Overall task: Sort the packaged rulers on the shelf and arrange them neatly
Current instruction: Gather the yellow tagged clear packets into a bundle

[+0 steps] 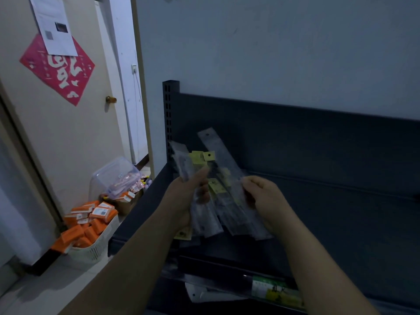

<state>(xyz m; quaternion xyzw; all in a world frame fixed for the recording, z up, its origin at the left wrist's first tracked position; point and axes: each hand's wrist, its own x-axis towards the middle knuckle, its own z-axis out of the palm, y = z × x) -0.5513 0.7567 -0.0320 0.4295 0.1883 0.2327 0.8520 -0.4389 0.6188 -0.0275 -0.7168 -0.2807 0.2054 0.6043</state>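
A fan of packaged rulers (pixel 213 201) in clear sleeves with yellow hang tags is held above the dark shelf (pixel 341 212). My left hand (pixel 184 196) grips the left part of the bundle, thumb across the front. My right hand (pixel 263 201) pinches the right-hand sleeves near their middle. One long sleeve (pixel 216 146) sticks up and to the left above the rest. The lower ends of the packs hang below my hands, near the shelf's front edge.
A perforated shelf upright (pixel 169 114) stands at the left. A lower shelf holds a green-labelled package (pixel 277 289). On the floor at the left are a white basket of orange boxes (pixel 91 226) and a clear bin (pixel 118 178), beside a door (pixel 68 133).
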